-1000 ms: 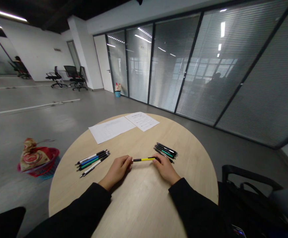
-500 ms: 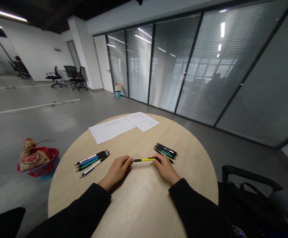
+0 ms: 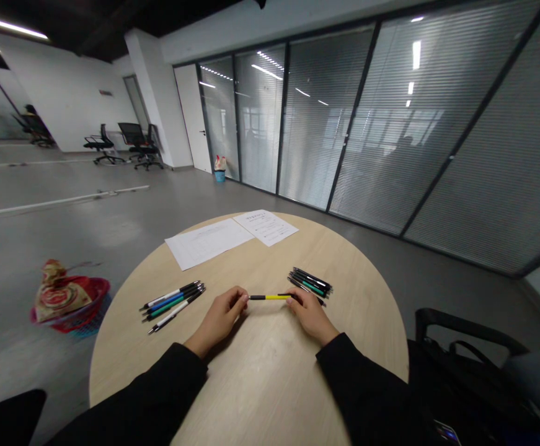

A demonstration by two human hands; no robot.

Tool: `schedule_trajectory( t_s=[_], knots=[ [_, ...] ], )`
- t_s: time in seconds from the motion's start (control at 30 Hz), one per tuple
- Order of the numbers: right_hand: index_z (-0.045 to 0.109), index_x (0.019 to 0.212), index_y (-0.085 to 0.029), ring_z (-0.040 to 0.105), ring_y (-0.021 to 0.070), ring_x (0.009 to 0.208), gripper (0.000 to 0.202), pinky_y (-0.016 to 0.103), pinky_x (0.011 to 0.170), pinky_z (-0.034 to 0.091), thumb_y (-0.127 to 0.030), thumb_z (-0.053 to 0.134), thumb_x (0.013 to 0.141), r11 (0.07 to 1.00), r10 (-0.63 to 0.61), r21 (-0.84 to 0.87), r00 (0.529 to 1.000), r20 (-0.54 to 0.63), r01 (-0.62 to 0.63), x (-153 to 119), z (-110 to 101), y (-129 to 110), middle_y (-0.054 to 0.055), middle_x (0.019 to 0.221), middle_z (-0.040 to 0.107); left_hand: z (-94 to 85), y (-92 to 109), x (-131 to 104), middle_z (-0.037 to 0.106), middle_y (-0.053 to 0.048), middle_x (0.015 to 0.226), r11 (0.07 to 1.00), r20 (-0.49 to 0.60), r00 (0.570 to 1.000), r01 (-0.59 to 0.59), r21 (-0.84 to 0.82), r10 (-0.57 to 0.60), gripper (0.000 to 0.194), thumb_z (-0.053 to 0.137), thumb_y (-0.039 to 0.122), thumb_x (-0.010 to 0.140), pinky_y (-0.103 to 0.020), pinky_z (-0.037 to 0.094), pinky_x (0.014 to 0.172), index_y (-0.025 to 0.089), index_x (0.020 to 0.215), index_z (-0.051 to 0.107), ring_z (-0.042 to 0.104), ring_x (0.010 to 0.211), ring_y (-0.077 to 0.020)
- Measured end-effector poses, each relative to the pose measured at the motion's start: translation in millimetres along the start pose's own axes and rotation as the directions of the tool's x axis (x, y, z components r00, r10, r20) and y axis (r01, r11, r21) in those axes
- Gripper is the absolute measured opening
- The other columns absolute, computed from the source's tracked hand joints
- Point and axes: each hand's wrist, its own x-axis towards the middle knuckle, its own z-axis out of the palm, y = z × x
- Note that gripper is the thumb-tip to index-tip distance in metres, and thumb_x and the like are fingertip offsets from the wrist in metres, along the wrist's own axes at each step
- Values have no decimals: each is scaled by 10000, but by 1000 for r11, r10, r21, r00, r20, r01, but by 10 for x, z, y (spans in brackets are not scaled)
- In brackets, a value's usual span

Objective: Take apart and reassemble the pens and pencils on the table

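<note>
A yellow and black pen (image 3: 272,297) is held level between my two hands above the round wooden table (image 3: 270,359). My left hand (image 3: 224,316) pinches its left end, and my right hand (image 3: 310,314) grips the right end. Left of my left hand lies a group of several pens (image 3: 172,303), white, blue and green with black parts. Just beyond my right hand is another group of several pens (image 3: 311,284), mostly black, one with a green barrel; my right hand partly covers the nearest one.
Two printed paper sheets (image 3: 209,240) lie at the table's far edge. A red basket with a bag (image 3: 67,300) stands on the floor at left. A black chair (image 3: 469,331) is close on the right. Glass partitions with blinds run behind.
The left end of the pen has risen slightly with my left hand, so the pen looks more level. My right hand has hardly moved.
</note>
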Motion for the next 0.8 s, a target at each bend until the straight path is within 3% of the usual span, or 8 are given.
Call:
schedule_trajectory(
  t_s=[0.17,0.33,0.43,0.57,0.67,0.8],
  knots=[
    [703,1000,-193,509,161,661,205,260,622,375,-294,553,904,1000,2,2,1000,15,-2,-5,-3,-32,-6,701,581,-7,69,-1,534,19,591,996,-21,999,33,85,-32,446,422,509,952,-281,362,607,201,644,520,488,576,-159],
    [699,1010,-189,518,162,667,211,263,631,390,-292,553,898,1000,6,22,1000,16,-7,-3,-1,-24,-4,719,589,-1,-10,17,516,16,530,994,-19,997,81,75,-79,525,396,558,953,-281,344,566,200,581,492,460,512,-147],
    [694,1001,-185,518,163,668,207,264,631,392,-300,554,898,1000,6,28,1000,8,-6,-2,2,-6,-2,718,587,16,-58,21,543,16,566,996,-6,997,80,-34,-80,481,421,559,950,-270,369,563,188,672,547,482,525,-144],
    [685,970,-189,512,163,664,189,262,623,388,-308,555,903,1000,3,25,1000,0,-3,4,3,15,-3,710,579,35,-53,16,605,6,764,987,-33,999,-33,-157,28,300,610,470,870,-258,430,617,187,967,599,555,672,-156],
    [684,976,-192,515,166,672,191,262,623,392,-311,552,906,1000,5,23,1000,2,-5,6,-2,22,0,717,583,31,-28,11,607,-5,782,992,-22,998,-60,-108,58,249,624,422,866,-263,431,644,182,929,617,551,694,-155],
    [691,989,-189,511,166,673,206,261,618,391,-318,554,905,999,9,32,1000,3,-9,2,-6,26,3,720,582,23,-30,13,571,13,687,991,-9,1000,16,-133,-17,271,602,445,874,-258,411,599,175,874,615,524,618,-145]
  ],
)
